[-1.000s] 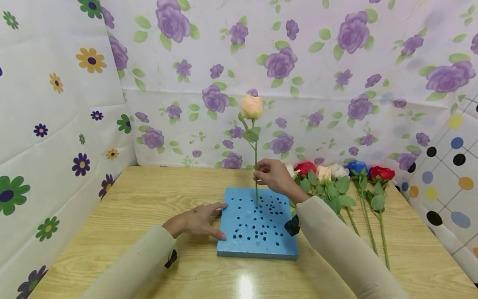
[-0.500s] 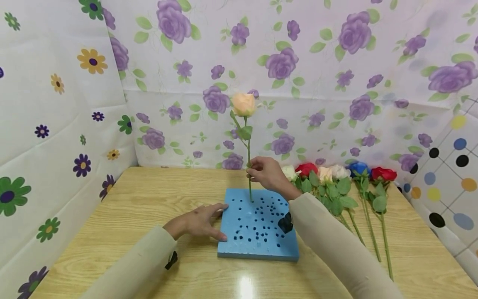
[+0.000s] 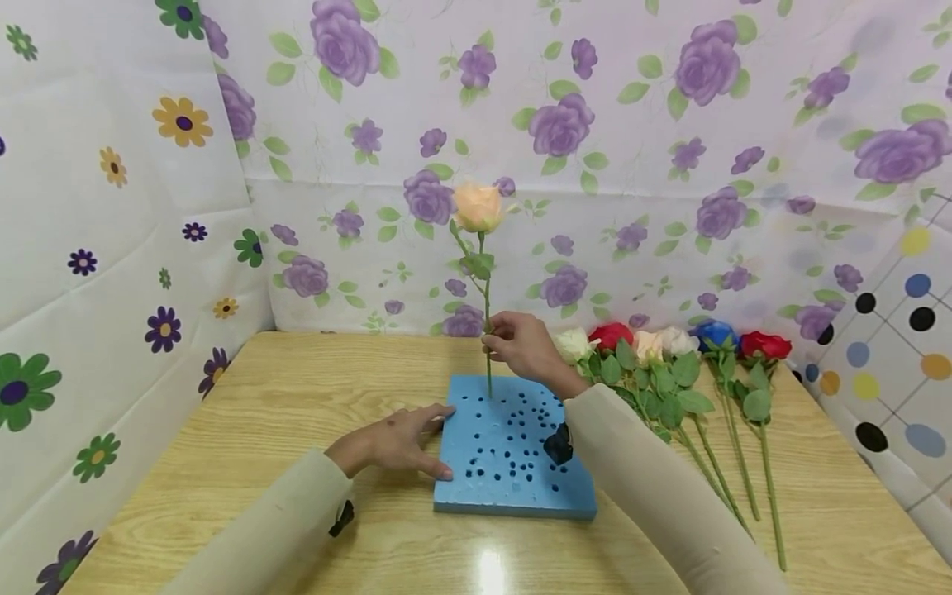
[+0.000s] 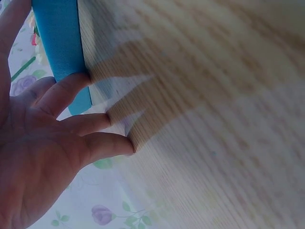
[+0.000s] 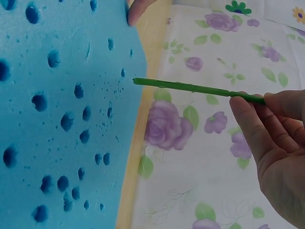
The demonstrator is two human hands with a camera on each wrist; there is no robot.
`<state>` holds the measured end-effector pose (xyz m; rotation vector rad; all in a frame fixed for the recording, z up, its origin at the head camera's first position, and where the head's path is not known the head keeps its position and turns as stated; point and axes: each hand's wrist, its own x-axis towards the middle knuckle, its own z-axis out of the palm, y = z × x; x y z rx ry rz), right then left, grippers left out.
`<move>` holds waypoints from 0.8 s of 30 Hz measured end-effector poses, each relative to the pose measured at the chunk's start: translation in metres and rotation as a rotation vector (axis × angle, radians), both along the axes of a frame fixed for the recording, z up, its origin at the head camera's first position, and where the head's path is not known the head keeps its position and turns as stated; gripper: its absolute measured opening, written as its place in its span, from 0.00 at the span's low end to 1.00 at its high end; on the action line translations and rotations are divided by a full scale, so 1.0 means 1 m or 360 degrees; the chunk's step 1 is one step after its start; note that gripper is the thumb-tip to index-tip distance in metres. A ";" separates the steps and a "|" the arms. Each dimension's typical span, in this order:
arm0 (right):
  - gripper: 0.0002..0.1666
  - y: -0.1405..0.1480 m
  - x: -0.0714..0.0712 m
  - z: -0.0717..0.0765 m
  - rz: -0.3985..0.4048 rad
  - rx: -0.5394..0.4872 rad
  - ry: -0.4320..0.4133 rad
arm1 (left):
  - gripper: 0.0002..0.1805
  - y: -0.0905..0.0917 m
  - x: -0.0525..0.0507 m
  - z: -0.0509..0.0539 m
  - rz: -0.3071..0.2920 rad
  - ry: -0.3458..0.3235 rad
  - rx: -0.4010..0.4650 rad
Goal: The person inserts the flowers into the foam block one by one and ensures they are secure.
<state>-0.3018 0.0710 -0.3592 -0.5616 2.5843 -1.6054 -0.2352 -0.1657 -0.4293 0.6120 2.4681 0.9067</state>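
A peach rose [image 3: 478,207] stands nearly upright in the head view, its green stem [image 5: 190,88] pinched between the thumb and fingers of my right hand [image 3: 523,350]. The stem's lower end shows in the right wrist view just off the face of a blue foam block [image 3: 491,487] pitted with many holes. My left hand [image 3: 394,442] lies with spread fingers at the block's left side. In the left wrist view its fingers [image 4: 64,93] touch the block's edge [image 4: 59,43] and the table.
Several loose roses lie on the wooden table [image 3: 297,397] to the right: a white rose [image 3: 573,345], a red rose [image 3: 611,335], a blue rose [image 3: 716,333] and another red rose [image 3: 764,345] among them. Flowered cloth [image 3: 357,273] hangs behind the table.
My right hand has carried the peach rose leftward over the back part of the foam block. The left hand has stayed at the block's left edge.
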 end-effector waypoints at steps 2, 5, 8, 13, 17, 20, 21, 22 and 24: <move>0.16 -0.002 0.000 0.000 0.0008 -0.0001 0.0010 | 0.56 0.000 0.000 0.000 0.0003 -0.0001 -0.0002; 0.15 -0.004 0.000 -0.001 0.0012 0.0000 0.0017 | 0.56 -0.001 0.000 0.000 -0.0002 -0.0005 0.0006; 0.13 -0.006 -0.001 -0.003 0.0004 -0.0007 0.0012 | 0.56 -0.001 0.001 0.001 -0.0009 -0.0007 0.0022; 0.10 -0.009 -0.001 -0.004 0.0012 -0.0035 0.0001 | 0.55 0.000 0.001 0.000 -0.0002 -0.0013 0.0019; 0.10 -0.013 -0.002 -0.006 0.0024 -0.0060 0.0030 | 0.55 0.000 0.001 0.001 0.0000 -0.0006 0.0006; 0.10 -0.016 -0.002 -0.008 0.0027 -0.0073 0.0039 | 0.55 0.000 0.001 0.002 0.0006 0.0001 -0.0007; 0.10 -0.017 -0.002 -0.008 0.0029 -0.0073 0.0041 | 0.55 0.000 0.001 0.002 0.0009 0.0004 -0.0014; 0.10 -0.018 -0.002 -0.009 0.0030 -0.0072 0.0042 | 0.55 0.000 0.001 0.002 0.0013 0.0002 -0.0018; 0.09 -0.020 -0.002 -0.010 0.0029 -0.0064 0.0046 | 0.55 0.000 0.002 0.002 0.0015 0.0005 -0.0033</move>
